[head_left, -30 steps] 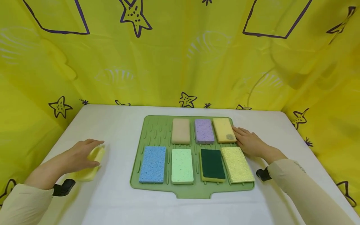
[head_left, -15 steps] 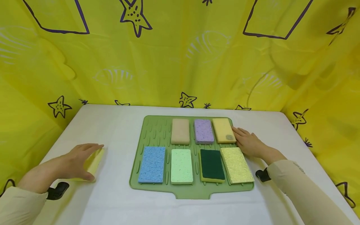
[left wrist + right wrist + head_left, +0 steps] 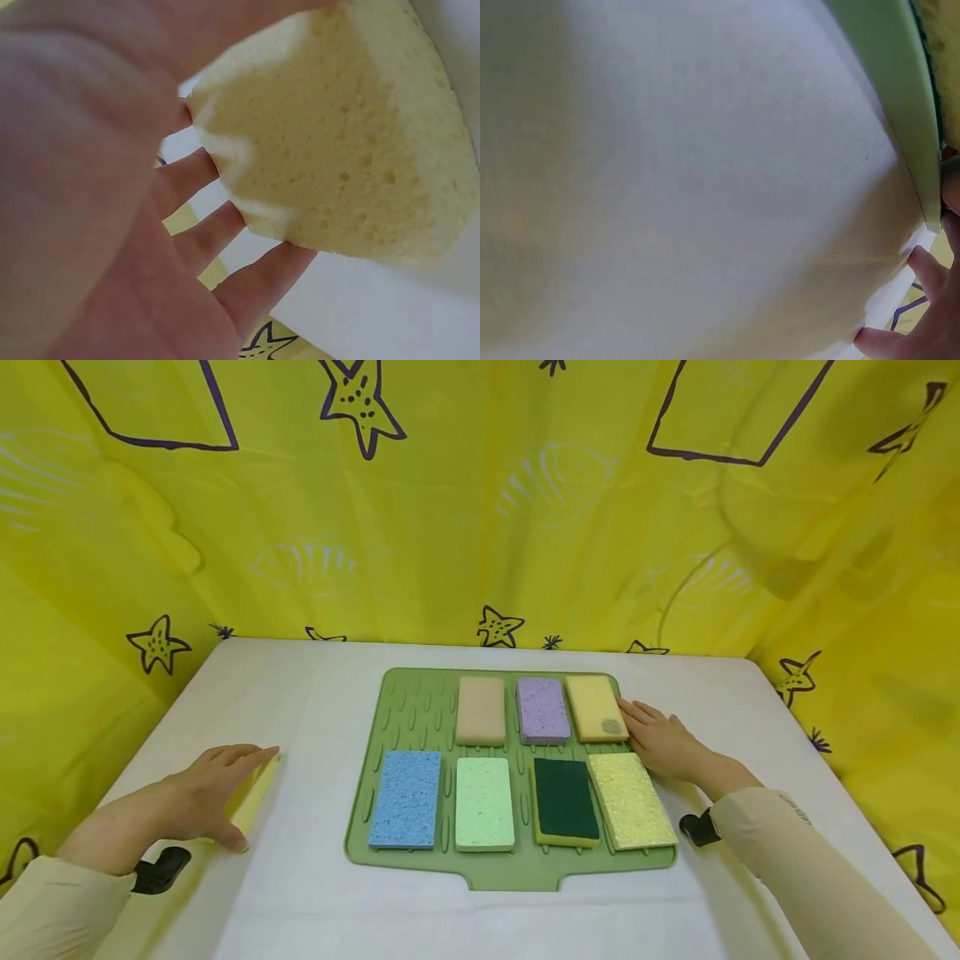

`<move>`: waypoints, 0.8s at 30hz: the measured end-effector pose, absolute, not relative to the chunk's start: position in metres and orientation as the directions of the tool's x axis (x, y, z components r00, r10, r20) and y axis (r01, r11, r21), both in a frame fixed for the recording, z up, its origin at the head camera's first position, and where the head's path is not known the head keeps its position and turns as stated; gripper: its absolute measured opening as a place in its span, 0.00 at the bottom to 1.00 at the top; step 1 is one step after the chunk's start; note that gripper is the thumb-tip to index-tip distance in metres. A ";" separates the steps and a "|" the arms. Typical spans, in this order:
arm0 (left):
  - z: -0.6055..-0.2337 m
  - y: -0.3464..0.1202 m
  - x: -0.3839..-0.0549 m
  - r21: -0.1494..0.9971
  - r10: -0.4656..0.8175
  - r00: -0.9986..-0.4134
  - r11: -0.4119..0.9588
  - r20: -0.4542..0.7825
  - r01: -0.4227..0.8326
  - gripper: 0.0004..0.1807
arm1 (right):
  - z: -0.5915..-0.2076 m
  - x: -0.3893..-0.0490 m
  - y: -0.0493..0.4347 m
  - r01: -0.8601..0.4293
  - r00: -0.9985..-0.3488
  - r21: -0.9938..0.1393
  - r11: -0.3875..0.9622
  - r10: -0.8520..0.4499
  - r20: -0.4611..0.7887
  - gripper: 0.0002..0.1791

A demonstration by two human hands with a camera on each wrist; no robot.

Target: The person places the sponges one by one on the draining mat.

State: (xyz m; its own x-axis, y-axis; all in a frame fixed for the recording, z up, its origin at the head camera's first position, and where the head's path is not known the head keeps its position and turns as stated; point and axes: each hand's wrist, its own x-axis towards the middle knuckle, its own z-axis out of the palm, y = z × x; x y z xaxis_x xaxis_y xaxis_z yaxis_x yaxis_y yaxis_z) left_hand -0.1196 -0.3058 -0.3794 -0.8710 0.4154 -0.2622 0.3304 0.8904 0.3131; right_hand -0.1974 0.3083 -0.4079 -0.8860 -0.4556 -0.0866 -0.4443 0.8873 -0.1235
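My left hand (image 3: 197,789) holds a pale yellow sponge (image 3: 253,797) at the table's left side, thumb at one edge and fingers at the opposite one. Up close in the left wrist view, the sponge (image 3: 330,142) shows its porous face, with fingertips pressed along its rim. My right hand (image 3: 663,742) rests at the right edge of a green drying mat (image 3: 412,706), beside a yellow sponge with a grey spot (image 3: 596,706). Its fingers look extended in the head view. In the right wrist view, fingertips touch the white surface next to the mat's rim (image 3: 907,112).
On the mat's back row lie a beige sponge (image 3: 482,710) and a purple sponge (image 3: 543,710). Its front row has a blue sponge (image 3: 407,799), a mint sponge (image 3: 484,804), a dark green-topped sponge (image 3: 566,802) and a speckled yellow sponge (image 3: 632,800). Yellow curtains (image 3: 420,543) surround the table.
The left hand has shifted slightly left and its sponge has turned, so less of it shows in the head view. My right hand and the sponges on the mat stay put.
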 end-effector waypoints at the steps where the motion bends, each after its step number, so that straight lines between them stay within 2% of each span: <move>1: -0.379 -0.305 -0.120 0.306 0.415 -0.871 0.892 -0.264 0.332 0.63 | -0.408 -0.197 0.309 -0.445 -0.886 -0.120 0.888 -0.456 -0.085 0.29; 9: -0.381 -0.306 -0.121 0.267 0.419 -0.876 0.896 -0.240 0.356 0.61 | -0.407 -0.196 0.306 -0.436 -0.890 -0.132 0.890 -0.448 -0.086 0.29; 24: -0.378 -0.304 -0.124 0.263 0.414 -0.888 0.896 -0.200 0.358 0.61 | -0.406 -0.196 0.304 -0.416 -0.894 -0.131 0.900 -0.431 -0.121 0.30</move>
State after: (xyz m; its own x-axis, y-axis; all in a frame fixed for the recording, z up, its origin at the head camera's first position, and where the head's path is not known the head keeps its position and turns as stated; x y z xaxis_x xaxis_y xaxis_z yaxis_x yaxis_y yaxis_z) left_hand -0.1240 -0.3037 -0.3782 -0.8881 0.4138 -0.2001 0.3580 0.8958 0.2635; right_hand -0.1958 0.3045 -0.4061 -0.8943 -0.4308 -0.1209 -0.4158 0.8999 -0.1312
